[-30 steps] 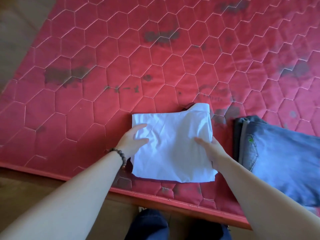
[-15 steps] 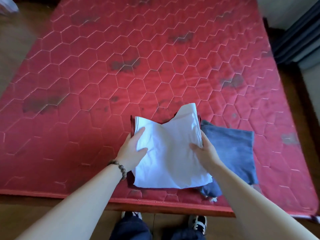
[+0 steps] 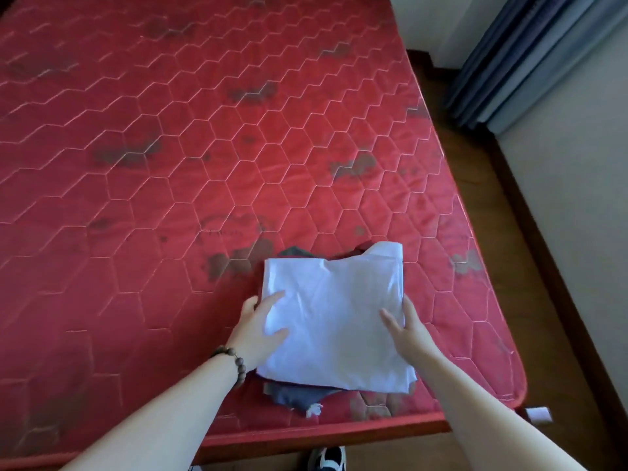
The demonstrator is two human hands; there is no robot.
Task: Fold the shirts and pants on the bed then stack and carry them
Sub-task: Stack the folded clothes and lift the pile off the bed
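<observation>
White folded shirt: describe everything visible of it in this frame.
The white folded shirt is thin, lightly creased cloth folded into a rough rectangle, with one flap sticking up at its far right corner. It lies on top of darker folded clothes near the front edge of the red quilted mattress. The left hand holds its left edge, thumb on top; the right hand holds its right edge.

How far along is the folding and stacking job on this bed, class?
Done: the folded white shirt lies on the darker folded clothes. In hand: left hand and right hand grip the stack's sides. Left: carrying it off the red mattress.
</observation>
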